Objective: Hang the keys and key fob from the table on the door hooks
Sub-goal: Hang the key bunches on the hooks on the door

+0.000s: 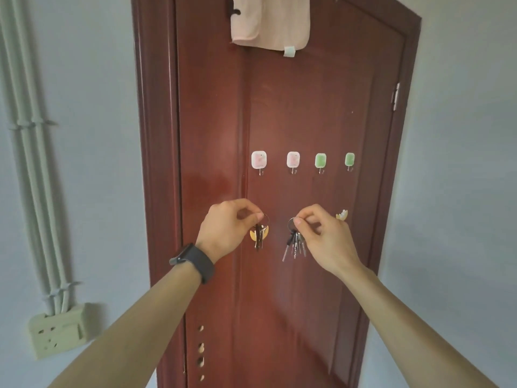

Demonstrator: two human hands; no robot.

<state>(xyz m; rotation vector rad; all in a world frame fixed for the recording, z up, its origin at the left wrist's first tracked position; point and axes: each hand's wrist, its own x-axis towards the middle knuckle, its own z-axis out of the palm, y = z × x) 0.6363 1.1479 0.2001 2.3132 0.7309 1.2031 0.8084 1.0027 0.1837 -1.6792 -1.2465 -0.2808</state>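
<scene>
My left hand (227, 229) pinches the ring of a small key bunch (259, 236) whose dark keys dangle in front of a yellow sticker hook on the red door (279, 121). My right hand (326, 238) pinches the ring of a larger bunch of several silver keys (296, 245). Both bunches hang free, well below a row of adhesive hooks: two white-pink ones (259, 161) (293, 161) and two green ones (320, 161) (349, 160). All hooks in that row carry nothing. No key fob is visible.
A pink cloth (270, 21) hangs from a dark hook at the door's top. Another yellow-white sticker hook (342, 215) peeks out beside my right hand. White pipes (30, 163) run down the left wall to a socket box (57, 330). A hinge (395, 96) sits on the right.
</scene>
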